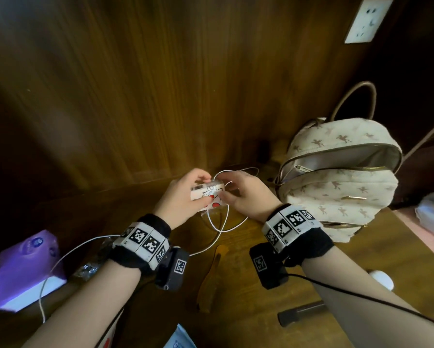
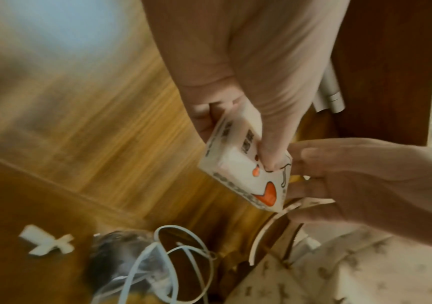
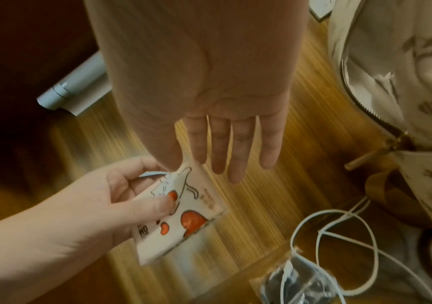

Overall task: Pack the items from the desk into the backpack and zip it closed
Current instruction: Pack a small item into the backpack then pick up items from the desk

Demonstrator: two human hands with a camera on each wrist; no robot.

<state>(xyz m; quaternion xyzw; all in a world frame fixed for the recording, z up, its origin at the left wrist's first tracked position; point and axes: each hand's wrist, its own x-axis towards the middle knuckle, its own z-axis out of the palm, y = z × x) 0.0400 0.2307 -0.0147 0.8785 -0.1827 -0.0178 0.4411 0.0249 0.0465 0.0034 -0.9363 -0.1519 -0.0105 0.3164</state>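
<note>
A small white tissue pack (image 1: 207, 194) printed with red hearts and a cartoon animal is held above the wooden desk. My left hand (image 1: 198, 190) grips it, thumb on its printed face (image 2: 238, 176) and fingers behind. My right hand (image 1: 229, 194) meets the pack's right end. In the right wrist view its thumb and forefinger pinch the pack's top corner (image 3: 186, 164), while the other fingers stay straight. The cream horse-print backpack (image 1: 341, 182) stands just to the right, its main compartment unzipped and gaping.
A white cable (image 1: 218, 222) loops on the desk under my hands. A clear bag (image 1: 90, 264) and a purple tissue box (image 1: 30, 267) lie at the left. A wooden tool (image 1: 210, 277), a black cylinder (image 1: 301, 312) and a white round object (image 1: 383, 280) lie nearer me.
</note>
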